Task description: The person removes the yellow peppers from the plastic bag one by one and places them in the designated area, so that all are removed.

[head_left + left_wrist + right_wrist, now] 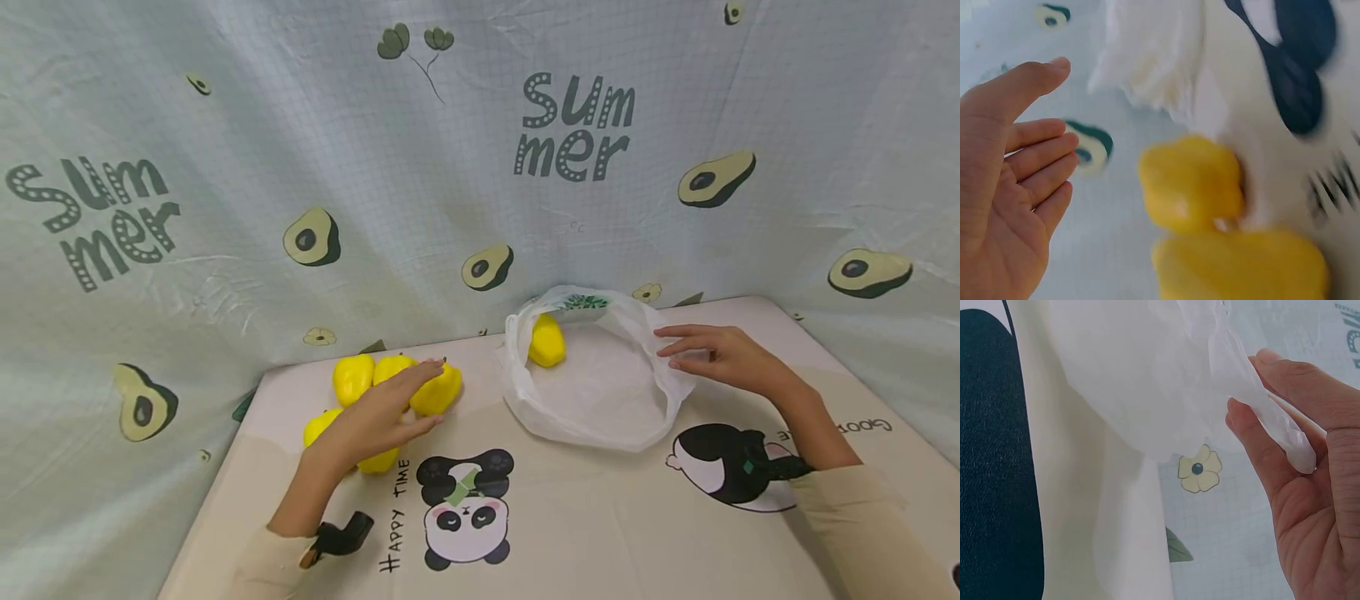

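A white plastic bag [592, 427] stands with its mouth spread wide at the back of the table. One yellow lobed fruit [548, 340] lies inside, by the left wall. My right hand [731, 358] pinches the bag's right rim; in the right wrist view a fold of the bag [1285, 437] runs between thumb and fingers. To the left, my left hand [372, 423] hovers over several more yellow fruits [438, 392] with short dark stems, partly covering them. The left wrist view shows that hand [1019, 194] with extended fingers and nothing in it, beside two blurred fruits [1191, 181].
The table cover [600, 525] is beige with a printed panda [467, 521] in front of the fruits and another printed figure [731, 467] near my right wrist. Behind the table hangs a pale curtain [420, 183] with avocado prints. It comes close behind the bag.
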Demonstrator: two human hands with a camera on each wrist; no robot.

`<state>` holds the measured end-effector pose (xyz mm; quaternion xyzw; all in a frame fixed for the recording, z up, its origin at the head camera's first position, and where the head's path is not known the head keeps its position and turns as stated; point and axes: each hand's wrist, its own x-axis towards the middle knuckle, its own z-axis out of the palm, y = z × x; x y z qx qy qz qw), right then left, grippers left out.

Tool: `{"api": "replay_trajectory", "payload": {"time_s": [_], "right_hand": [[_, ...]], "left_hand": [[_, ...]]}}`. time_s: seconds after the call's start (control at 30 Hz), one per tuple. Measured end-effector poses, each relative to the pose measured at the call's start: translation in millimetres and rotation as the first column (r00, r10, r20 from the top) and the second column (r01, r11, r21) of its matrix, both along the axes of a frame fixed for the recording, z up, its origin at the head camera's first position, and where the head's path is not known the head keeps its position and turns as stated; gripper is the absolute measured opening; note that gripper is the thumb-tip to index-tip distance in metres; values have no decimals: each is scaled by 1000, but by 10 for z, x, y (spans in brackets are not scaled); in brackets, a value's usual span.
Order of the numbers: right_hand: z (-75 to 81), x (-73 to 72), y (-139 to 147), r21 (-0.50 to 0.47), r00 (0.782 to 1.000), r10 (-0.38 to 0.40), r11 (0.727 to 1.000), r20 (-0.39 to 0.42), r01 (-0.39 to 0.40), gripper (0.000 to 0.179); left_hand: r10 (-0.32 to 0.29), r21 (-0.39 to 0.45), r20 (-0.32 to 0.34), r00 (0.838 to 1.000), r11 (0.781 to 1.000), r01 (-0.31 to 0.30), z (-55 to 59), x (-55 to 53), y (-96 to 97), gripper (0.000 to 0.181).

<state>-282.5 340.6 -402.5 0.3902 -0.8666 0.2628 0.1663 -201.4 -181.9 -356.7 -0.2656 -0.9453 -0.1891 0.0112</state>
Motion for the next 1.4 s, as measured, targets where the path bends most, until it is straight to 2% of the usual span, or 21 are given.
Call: {"api": "replay_trajectory", "payload": {"time_s": [0.13, 0.23, 0.4, 0.57, 0.67, 0.73, 0.83, 0.97, 1.13, 1.23, 1.3, 1.4], "right_hand": [[13, -2, 17, -4, 1000, 10, 1000, -1, -10, 25], [25, -3, 23, -2, 1000, 12, 1000, -5, -12, 25], [46, -7, 14, -1, 1000, 18, 1000, -4, -18, 24], [36, -10, -2, -1, 1000, 20, 1000, 3, -20, 24], [39, -14, -5, 4, 1000, 19, 1000, 12, -19, 24], [46, -17, -9, 7, 1000, 16, 1000, 21, -16, 24], [57, -18, -15, 13, 1000, 11, 1000, 29, -11, 23], [74, -18, -36, 22, 1000, 3, 1000, 31, -4, 23], [78, -28, -69, 26, 1000, 11, 1000, 27, -12, 23], [76, -34, -79, 27, 999, 9, 1000, 34, -10, 22], [77, -39, -83, 34, 999, 4, 999, 34, -5, 22], [82, -45, -83, 44, 1000, -3, 999, 30, 2, 22]], "left_hand": [[-112, -9, -15, 994, 994, 112, 98, -192, 439, 70], [-190, -56, -33, 981, 980, 188, 178, -358, 777, 66], [-257, -112, 27, 966, 959, 259, 289, -675, 1298, 55], [-257, -133, 114, 960, 953, 271, 207, -1055, 1661, 49], [-207, -163, 154, 966, 959, 231, 148, -1230, 1806, 49], [-152, -198, 169, 974, 963, 185, 140, -1307, 1877, 51], [-62, -245, 180, 982, 964, 106, 145, -1376, 1956, 54], [47, -281, 195, 980, 960, 10, 153, -1399, 2016, 59], [135, -328, 168, 977, 942, -74, 129, -1389, 2063, 62], [144, -346, 165, 976, 935, -79, 128, -1390, 2070, 60], [129, -317, 202, 971, 947, -60, 155, -1396, 2059, 58], [81, -283, 275, 958, 959, 0, 228, -1437, 2041, 57]]}}
